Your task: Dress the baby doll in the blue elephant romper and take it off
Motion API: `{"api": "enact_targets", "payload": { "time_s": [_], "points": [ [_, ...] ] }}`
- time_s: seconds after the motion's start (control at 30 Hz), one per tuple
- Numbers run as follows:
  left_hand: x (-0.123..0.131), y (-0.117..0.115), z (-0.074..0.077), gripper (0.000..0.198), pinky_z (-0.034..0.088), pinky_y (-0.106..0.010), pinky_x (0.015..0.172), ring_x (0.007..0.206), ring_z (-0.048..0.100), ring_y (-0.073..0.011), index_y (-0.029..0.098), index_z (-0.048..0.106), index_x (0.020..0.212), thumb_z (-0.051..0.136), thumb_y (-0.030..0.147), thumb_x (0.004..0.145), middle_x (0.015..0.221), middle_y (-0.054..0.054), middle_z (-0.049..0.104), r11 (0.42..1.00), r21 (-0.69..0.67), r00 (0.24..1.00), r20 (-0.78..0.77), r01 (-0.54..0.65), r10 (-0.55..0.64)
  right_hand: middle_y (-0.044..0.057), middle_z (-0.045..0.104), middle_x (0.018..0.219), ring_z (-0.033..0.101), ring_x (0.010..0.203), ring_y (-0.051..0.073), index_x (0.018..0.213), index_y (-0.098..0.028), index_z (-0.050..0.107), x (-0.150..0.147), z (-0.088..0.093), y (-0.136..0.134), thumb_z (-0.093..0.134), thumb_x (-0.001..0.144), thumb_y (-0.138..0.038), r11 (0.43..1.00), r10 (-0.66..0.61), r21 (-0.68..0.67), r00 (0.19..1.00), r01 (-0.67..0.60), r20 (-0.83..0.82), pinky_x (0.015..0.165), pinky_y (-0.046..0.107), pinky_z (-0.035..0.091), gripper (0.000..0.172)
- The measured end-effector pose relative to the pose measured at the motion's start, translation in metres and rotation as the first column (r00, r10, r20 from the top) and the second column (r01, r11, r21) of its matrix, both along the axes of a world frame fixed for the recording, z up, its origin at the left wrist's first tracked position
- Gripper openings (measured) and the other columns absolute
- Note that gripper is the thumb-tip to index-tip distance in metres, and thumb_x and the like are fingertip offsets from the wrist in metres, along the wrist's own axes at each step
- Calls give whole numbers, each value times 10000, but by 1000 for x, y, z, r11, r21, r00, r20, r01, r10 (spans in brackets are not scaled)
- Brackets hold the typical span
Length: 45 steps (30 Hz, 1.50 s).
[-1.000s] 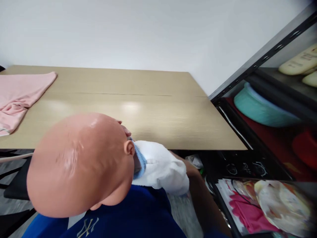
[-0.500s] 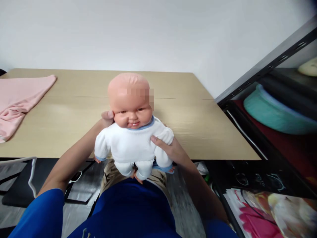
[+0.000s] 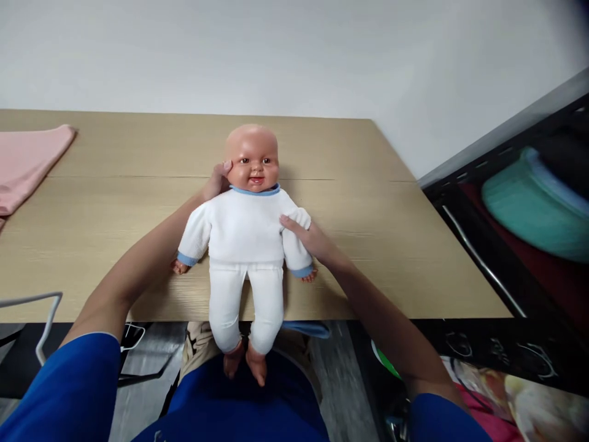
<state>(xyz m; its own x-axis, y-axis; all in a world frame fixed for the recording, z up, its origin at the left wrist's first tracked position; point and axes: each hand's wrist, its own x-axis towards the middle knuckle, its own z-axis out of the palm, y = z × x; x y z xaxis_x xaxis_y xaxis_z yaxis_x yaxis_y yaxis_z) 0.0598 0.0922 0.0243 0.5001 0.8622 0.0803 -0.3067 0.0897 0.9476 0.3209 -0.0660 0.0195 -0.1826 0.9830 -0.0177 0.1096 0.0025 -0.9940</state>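
A baby doll (image 3: 246, 230) in a white top with blue trim and white trousers faces me, leaning back low over the wooden table (image 3: 381, 245). Its bare feet hang past the table's near edge, over my lap. My left hand (image 3: 218, 179) holds the doll behind its head and neck, thumb at the cheek; most of its fingers are hidden. Around the doll's upper arm and side closes my right hand (image 3: 304, 236), with the thumb on the chest and the other fingers out of sight behind.
A pink cloth (image 3: 30, 162) lies on the table at the left. To the right, a black shelf rack (image 3: 488, 258) holds a teal basin-like item (image 3: 534, 209). Below left is a black chair (image 3: 27, 362) with a pale armrest. A white wall (image 3: 276, 55) rises behind the table.
The doll has moved away from me, down toward the tabletop, and its legs now stretch out in full view. Both hands have kept hold of it.
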Motion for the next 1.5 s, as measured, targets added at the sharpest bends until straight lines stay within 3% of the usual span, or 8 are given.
{"api": "enact_targets", "payload": {
  "time_s": [0.23,0.4,0.6,0.73,0.83,0.97,1.17,1.5],
  "points": [
    [0,52,-2,786,499,-560,1360,1564,661,-457,187,776,1396,669,819,943,1362,-139,875,997,22,997,-33,71,-71,83,878,1328,816,1309,319,1271,-241,808,2,-13,45,860,854,-785,994,-58,-103,993,47,-103,1261,527,605,687],
    [-3,85,-5,804,455,-575,1390,1549,675,-460,183,804,1349,723,832,882,1347,-160,881,996,28,996,-25,83,-83,105,837,1463,789,1379,351,1384,-262,769,11,-26,56,889,842,-711,982,-122,-151,991,111,-63,1214,551,637,714],
    [-6,119,-16,773,442,-581,1399,1584,636,-482,171,813,1297,787,793,840,1341,-180,881,997,-16,996,-33,78,-78,145,834,1406,773,1359,395,1479,-230,710,20,-34,56,860,883,-700,986,-166,47,980,162,112,1193,581,630,773],
    [-6,135,-22,768,433,-574,1415,1624,598,-474,166,808,1322,833,744,818,1421,-187,852,997,-37,998,5,69,-69,208,806,1416,746,1365,432,1477,-192,703,18,-37,52,766,982,-671,945,-290,247,897,213,335,1226,635,570,692],
    [-5,140,-24,791,419,-594,1423,1600,625,-473,152,807,1349,825,756,838,1401,-207,855,997,-37,997,-19,69,-70,224,808,1376,726,1348,443,1420,-187,728,17,-41,51,738,1009,-644,908,-362,367,822,204,440,1220,651,546,615],
    [-5,134,-21,770,434,-589,1418,1584,641,-469,143,804,1394,765,744,914,1403,-199,856,995,-26,993,-65,97,-99,191,824,1291,733,1236,408,1404,-209,733,17,-47,50,717,1046,-597,884,-405,421,783,203,472,1144,602,575,528],
    [-3,131,-21,654,522,-571,1360,1543,680,-463,142,797,1426,708,638,1009,1467,-179,833,993,-81,996,-34,84,-87,199,817,1273,713,1187,405,1329,-199,740,18,-50,50,676,1073,-593,880,-413,435,761,192,501,1103,586,564,474],
    [-3,140,-26,615,469,-534,1392,1510,708,-421,147,835,1318,765,640,957,1398,-173,862,997,-82,996,-90,-11,4,188,817,1220,713,1164,398,1343,-203,729,19,-53,52,655,1089,-589,868,-429,463,742,180,516,1087,574,556,467]
  ]
}}
